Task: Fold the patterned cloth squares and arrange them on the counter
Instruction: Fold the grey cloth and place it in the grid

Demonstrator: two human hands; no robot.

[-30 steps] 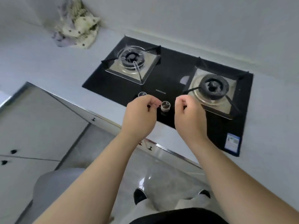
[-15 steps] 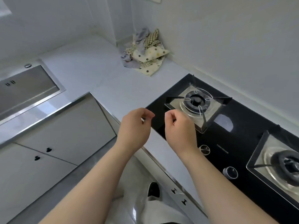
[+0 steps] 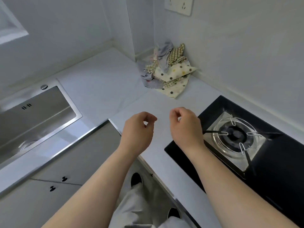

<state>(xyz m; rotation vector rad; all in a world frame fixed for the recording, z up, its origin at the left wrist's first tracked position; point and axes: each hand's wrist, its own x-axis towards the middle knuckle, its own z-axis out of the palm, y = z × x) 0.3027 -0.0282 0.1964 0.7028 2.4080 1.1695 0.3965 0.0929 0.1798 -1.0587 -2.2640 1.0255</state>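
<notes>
Fingers curled to thumbs on left hand point(image 3: 138, 129) and right hand point(image 3: 186, 127), both gripping nothing, side by side over desk point(image 3: 102, 89). Gas burner point(image 3: 233, 135) just right of right hand, sink point(image 3: 32, 116) well left of left hand. Patterned cloth squares point(image 3: 169, 73) heaped unfolded beyond both hands, in far corner.
</notes>
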